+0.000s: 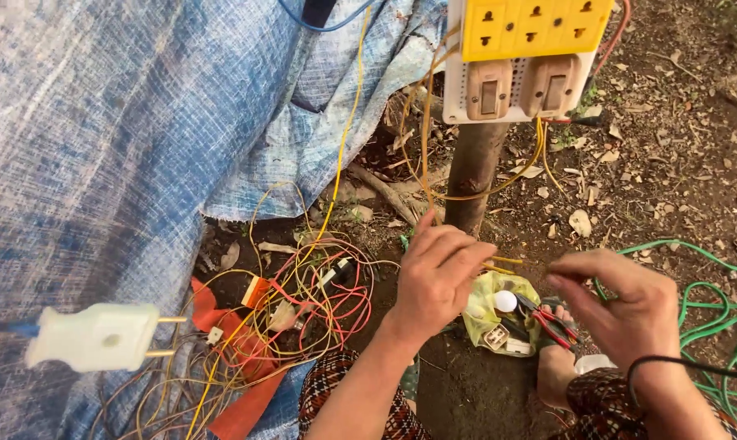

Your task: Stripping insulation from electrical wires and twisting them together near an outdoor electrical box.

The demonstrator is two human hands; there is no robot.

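Looking down from the head view, the person is crouching over bare dirt at the foot of a wooden post (pixel 472 175). The left hand (pixel 438 273) is reaching down with its fingers bent and close together over a yellowish bag (pixel 484 314) lying on the ground just right of the post's base; whether those fingers are pinching anything I cannot tell, though thin yellow wires (pixel 505 263) are poking out just beside them. The right hand (pixel 621 305) is hovering beside the bag with its fingers curled loosely and thumb apart, gripping nothing that I can see. Inside the bag a small white bulb (pixel 505 301), a white connector (pixel 496 336) and red-handled pliers (pixel 552 326) are showing. A yellow socket board (pixel 536 28) with two switches below it is sitting on top of the post, wires trailing down from it. To the left a tangle of red and yellow wire (pixel 319 301) is lying on the dirt near a blue tarp (pixel 99 147), and a white plug (pixel 95 336) is hanging in front of the tarp. A green hose (pixel 711 326) is coiling at the right.
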